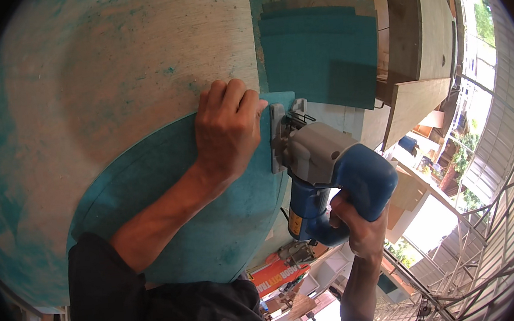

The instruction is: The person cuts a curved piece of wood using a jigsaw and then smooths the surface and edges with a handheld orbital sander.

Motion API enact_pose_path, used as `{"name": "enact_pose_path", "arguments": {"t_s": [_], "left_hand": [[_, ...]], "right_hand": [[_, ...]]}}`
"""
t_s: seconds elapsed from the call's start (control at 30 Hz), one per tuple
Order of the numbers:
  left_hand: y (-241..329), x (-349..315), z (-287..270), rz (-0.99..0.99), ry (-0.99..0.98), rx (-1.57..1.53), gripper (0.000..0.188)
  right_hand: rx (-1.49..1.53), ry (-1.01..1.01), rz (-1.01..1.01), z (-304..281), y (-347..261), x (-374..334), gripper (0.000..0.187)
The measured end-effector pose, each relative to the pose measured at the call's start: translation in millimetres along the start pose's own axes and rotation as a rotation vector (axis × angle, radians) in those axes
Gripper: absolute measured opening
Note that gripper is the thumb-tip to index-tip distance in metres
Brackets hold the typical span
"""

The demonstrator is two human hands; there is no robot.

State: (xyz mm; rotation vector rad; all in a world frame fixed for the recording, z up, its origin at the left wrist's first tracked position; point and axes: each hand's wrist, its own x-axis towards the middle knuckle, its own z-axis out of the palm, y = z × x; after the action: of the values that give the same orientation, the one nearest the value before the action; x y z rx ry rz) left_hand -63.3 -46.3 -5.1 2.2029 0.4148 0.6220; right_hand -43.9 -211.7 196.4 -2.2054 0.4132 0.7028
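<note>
A teal, curved-edged board (214,225) lies on a large pale worktop (138,55) smeared with teal. Near the board's top right corner, my left hand (227,126) presses down with its fingers curled over the far edge; the fingertips are hidden. My right hand (364,227) is wrapped around the handle of a blue and grey jigsaw (346,162). The jigsaw is tilted on its side, and its metal base plate (277,137) is at the board's right edge, close to my left thumb. I cannot make out the blade.
Several teal panels (321,57) stand in a stack beyond the jigsaw. Wooden boards (420,106) and a tall wooden panel (404,22) are to their right. Below the jigsaw are an orange-red printed sheet (276,278) and assorted clutter. Metal lattice framing (479,251) rises at the right.
</note>
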Motion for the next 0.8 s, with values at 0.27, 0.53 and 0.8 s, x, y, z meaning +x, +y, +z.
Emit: {"name": "enact_pose_path", "arguments": {"t_s": [0.27,0.53,0.8], "left_hand": [[-0.8,1.7,-3.2,-0.006,-0.018,0.002,0.025],[-0.8,1.8,-3.6,-0.012,-0.022,0.005,0.024],[0.2,2.9,-4.8,-0.012,-0.048,-0.005,0.024]], "right_hand": [[0.000,-0.008,-0.018,1.6,-6.0,3.6,0.011],[-0.004,-0.018,-0.017,2.7,-10.5,5.9,0.012],[-0.007,-0.015,-0.005,1.4,-13.7,9.2,0.013]]}}
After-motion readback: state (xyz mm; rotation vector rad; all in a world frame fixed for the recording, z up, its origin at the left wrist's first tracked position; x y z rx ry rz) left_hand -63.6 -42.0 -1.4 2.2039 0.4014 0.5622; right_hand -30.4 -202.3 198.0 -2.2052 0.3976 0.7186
